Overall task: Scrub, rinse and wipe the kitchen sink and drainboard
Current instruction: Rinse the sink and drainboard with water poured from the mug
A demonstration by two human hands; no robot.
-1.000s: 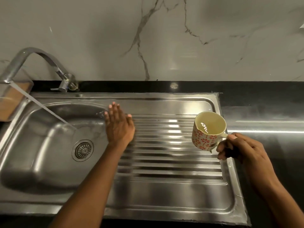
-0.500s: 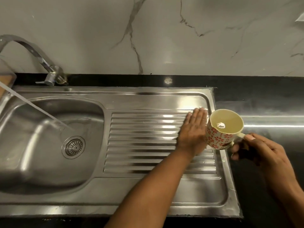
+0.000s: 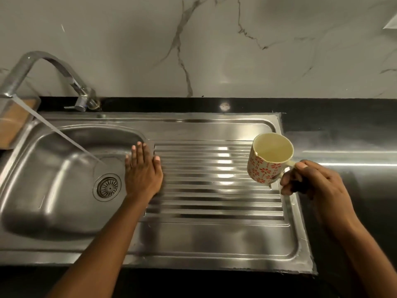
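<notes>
The steel sink basin (image 3: 53,190) is on the left, with its drain (image 3: 107,187) at the bottom. The ribbed drainboard (image 3: 214,190) stretches to the right of it. My left hand (image 3: 142,173) lies flat, fingers together, on the ridge between basin and drainboard, holding nothing. My right hand (image 3: 313,183) grips the handle of a cream mug (image 3: 269,159) with a red flower pattern, held tilted above the drainboard's right edge. The tap (image 3: 43,65) at the back left is running, and a stream of water (image 3: 64,136) falls slantwise into the basin.
A black countertop (image 3: 343,130) surrounds the sink and a marble wall rises behind it. A clear container with a brown object (image 3: 15,123) stands at the far left beside the tap. The counter's front edge runs along the bottom.
My left hand has swept from the drainboard's right side, next to the mug, back left to the basin's edge. The mug stays in my right hand, now tilted slightly more.
</notes>
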